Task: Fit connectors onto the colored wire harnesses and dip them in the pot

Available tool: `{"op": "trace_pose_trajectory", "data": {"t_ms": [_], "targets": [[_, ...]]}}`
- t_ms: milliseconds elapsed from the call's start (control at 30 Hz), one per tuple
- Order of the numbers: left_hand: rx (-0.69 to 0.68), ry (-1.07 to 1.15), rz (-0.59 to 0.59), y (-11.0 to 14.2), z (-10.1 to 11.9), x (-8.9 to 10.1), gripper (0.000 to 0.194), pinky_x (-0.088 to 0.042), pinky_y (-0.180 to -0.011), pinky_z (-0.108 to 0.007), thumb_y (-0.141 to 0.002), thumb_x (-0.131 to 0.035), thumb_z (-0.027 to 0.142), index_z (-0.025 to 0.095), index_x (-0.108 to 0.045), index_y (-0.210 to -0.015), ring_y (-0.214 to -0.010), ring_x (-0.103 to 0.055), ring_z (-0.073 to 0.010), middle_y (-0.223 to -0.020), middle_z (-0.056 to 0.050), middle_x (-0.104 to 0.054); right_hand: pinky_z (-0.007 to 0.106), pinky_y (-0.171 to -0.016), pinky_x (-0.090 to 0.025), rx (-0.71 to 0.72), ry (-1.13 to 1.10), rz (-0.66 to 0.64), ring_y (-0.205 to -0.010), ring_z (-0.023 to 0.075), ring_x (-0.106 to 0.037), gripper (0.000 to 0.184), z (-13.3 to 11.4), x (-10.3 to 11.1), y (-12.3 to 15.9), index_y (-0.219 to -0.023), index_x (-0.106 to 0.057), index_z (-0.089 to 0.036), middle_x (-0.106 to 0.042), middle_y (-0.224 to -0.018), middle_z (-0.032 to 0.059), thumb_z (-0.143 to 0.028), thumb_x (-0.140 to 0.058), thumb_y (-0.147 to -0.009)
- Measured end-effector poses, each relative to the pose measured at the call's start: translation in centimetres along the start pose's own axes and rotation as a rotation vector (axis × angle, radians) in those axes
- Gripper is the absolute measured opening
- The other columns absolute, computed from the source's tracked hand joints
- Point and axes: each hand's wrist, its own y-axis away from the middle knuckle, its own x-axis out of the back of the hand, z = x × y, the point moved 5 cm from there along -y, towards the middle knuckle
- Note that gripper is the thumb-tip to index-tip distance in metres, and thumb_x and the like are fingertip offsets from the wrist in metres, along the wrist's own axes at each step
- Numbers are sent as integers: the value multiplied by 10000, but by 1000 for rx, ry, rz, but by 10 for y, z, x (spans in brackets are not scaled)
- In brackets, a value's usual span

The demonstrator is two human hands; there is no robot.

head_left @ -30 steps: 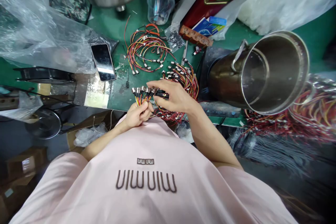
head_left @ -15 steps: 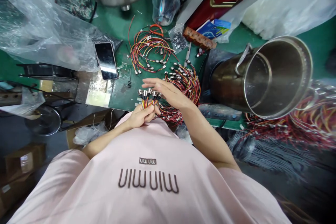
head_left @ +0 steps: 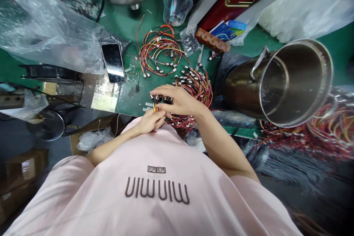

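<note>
My left hand [head_left: 149, 121] is closed around a bundle of red, yellow and black wires [head_left: 155, 108] just above my pink shirt. The wires end in small metal connectors [head_left: 159, 99] that fan out above the fist. My right hand [head_left: 179, 101] curls over those connector heads, its fingers pinching them together. Right behind my right hand lies a heap of the same wired connectors [head_left: 197, 84] on the green table [head_left: 127, 25]. A second looped wire bunch [head_left: 159, 53] lies farther back.
A large steel pot [head_left: 287, 81] lies on its side at the right, with tangled wires [head_left: 326, 129] beyond it. A phone [head_left: 113, 62] lies left of the wire loops. Crumpled clear plastic [head_left: 41, 25] fills the left; a plastic cup [head_left: 175, 7] stands at the back.
My right hand went from flat and spread over the connector heads to curled and closed on them. The fanned connectors are now drawn together. The left hand kept its grip.
</note>
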Motion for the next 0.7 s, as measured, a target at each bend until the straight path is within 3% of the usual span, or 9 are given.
{"op": "trace_pose_trajectory", "data": {"t_ms": [200,433,500,600,700], "targets": [[44,-42,33,-1,4,-6,466,-153,-351,-217,-798,-589,585,121,-598,-840,-310,-204,-57,-375,110,-308,334,-872,-491,-3,203,-150,-997,200,-651,301,-1,-2,-8,-1092,-681,-141,-708,-1065,84,-175,-506,-849],[45,-72,38,1,6,-10,513,-158,-350,-211,-755,-604,640,131,-574,-816,-313,-194,-50,-370,117,-299,279,-787,-480,-22,146,-236,-859,159,-664,259,5,-2,-14,-1045,-703,-145,-732,-954,52,-190,-546,-844],[48,-44,47,1,7,-9,509,-155,-353,-208,-751,-612,637,134,-571,-814,-315,-194,-47,-373,116,-301,283,-804,-484,-57,29,-221,-878,159,-667,266,12,-2,-13,-1065,-698,-142,-732,-983,56,-209,-566,-843],[47,7,51,0,7,-5,491,-149,-351,-203,-755,-629,615,131,-584,-827,-317,-195,-45,-377,112,-305,296,-873,-491,-139,-321,-128,-989,161,-653,368,30,1,-9,-1188,-641,-169,-701,-1119,61,-317,-607,-852],[54,89,35,-1,9,-4,458,-143,-334,-198,-754,-654,576,127,-606,-831,-308,-190,-49,-369,110,-293,316,-919,-486,-275,-622,-5,-1037,147,-637,436,47,1,-2,-1289,-566,-197,-664,-1199,73,-425,-513,-922]]}}
